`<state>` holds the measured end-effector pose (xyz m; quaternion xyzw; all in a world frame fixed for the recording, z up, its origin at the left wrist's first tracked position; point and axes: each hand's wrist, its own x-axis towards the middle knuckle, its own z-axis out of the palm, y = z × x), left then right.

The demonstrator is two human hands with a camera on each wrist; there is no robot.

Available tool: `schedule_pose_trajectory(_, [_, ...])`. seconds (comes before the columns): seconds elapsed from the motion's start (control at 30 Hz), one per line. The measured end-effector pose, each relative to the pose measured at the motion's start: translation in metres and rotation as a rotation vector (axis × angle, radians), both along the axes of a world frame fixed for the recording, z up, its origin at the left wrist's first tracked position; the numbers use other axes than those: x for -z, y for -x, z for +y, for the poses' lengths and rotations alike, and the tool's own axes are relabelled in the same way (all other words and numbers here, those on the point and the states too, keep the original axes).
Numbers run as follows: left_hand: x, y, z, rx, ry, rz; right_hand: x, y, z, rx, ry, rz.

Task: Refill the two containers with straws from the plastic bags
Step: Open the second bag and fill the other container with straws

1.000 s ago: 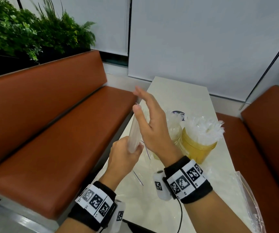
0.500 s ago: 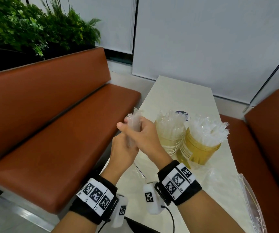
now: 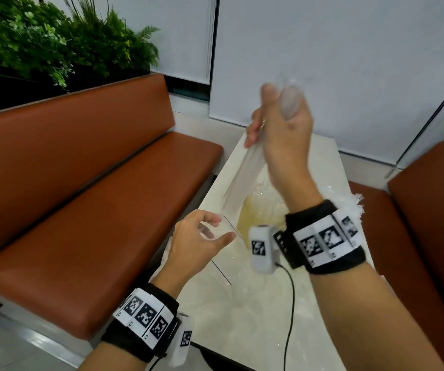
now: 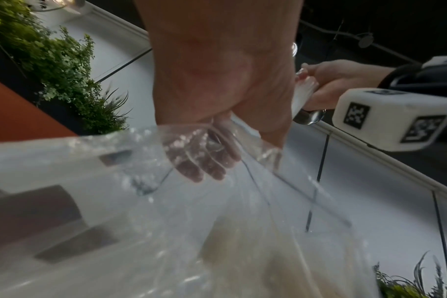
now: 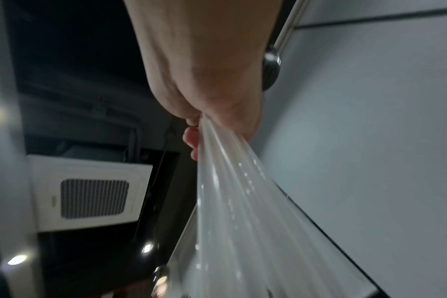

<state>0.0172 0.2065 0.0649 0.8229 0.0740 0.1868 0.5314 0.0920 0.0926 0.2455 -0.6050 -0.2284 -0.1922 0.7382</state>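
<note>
My right hand [image 3: 277, 124] is raised above the table and grips the top of a bundle of clear straws [image 3: 242, 178], which slants down to the left; the right wrist view shows the straws [image 5: 230, 201] fanning out below the fist. Lower down, my left hand [image 3: 204, 234] holds the open mouth of a clear plastic bag [image 3: 222, 271], its fingers [image 4: 204, 161] showing through the film. A yellow container [image 3: 253, 215] full of straws stands just behind the bag. My right wrist hides the second container, of which only the straw tips [image 3: 353, 206] show.
The pale table [image 3: 242, 330] is narrow, with a brown bench [image 3: 95, 210] along its left and another [image 3: 429, 210] on its right. Green plants [image 3: 41, 41] stand behind the left bench. A cable hangs from my right wrist over the table.
My right hand has risen well above the table, drawing the straw bundle up and away from my left hand. My left hand stayed low and now holds only the bag.
</note>
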Motion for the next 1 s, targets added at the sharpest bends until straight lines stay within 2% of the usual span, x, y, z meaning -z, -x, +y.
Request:
schedule_pose_trajectory(0.13, [0.002,-0.004,0.004,-0.002,-0.042,-0.010,-0.032,-0.033,-0.032,0.148,-0.120,-0.177])
schedule_pose_trajectory(0.23, [0.004,-0.006,0.007,0.004,-0.058,-0.030,-0.015,-0.066,-0.046,0.273,-0.064,-0.243])
schedule_pose_trajectory(0.43, [0.004,-0.009,0.016,0.012,-0.056,-0.047,0.072,-0.119,-0.052,0.317,0.175,-0.028])
schedule_pose_trajectory(0.57, [0.004,-0.010,0.020,0.013,-0.033,-0.056,0.127,-0.132,-0.059,0.288,0.259,0.161])
schedule_pose_trajectory(0.63, [0.003,-0.011,0.020,0.020,-0.021,-0.056,0.141,-0.133,-0.062,0.340,0.291,0.215])
schedule_pose_trajectory(0.77, [0.001,-0.015,0.018,0.037,-0.021,-0.051,0.127,-0.132,-0.067,0.402,0.253,0.055])
schedule_pose_trajectory(0.83, [0.000,-0.018,0.017,0.047,-0.039,-0.037,0.114,-0.134,-0.071,0.440,0.364,-0.088])
schedule_pose_trajectory(0.9, [-0.001,-0.020,0.017,0.059,-0.056,-0.011,0.116,-0.135,-0.073,0.500,0.600,-0.199])
schedule_pose_trajectory(0.93, [-0.001,-0.020,0.017,0.064,-0.067,-0.001,0.125,-0.134,-0.074,0.514,0.731,-0.194])
schedule_pose_trajectory(1.0, [-0.003,-0.020,0.016,0.080,-0.075,0.001,0.149,-0.127,-0.075,0.477,0.994,-0.067])
